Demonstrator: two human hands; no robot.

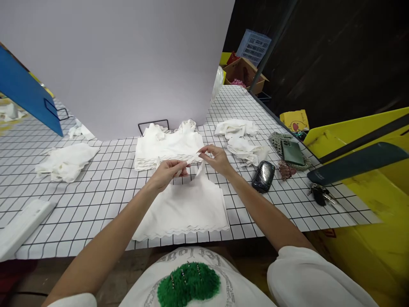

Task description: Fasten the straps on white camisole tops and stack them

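A white garment with a scalloped hem [188, 209] lies flat on the gridded tablecloth in front of me; it looks like a camisole. Above its upper edge, my left hand [171, 171] is closed in a pinch on a thin white strap. Close by on the right, my right hand [217, 160] pinches the same strap between thumb and fingers, with a narrow piece slanting down to the garment. Just beyond my hands is a neat stack of similar white garments [166, 147], their wavy hems layered toward me.
Crumpled white garments [68, 162] lie at left, and more [244, 147] at right. A large pale board [128, 64] stands behind the stack. On the right are a black patterned case [263, 176], a phone [292, 152] and keys [322, 195]. A white box-like object [25, 228] sits front left.
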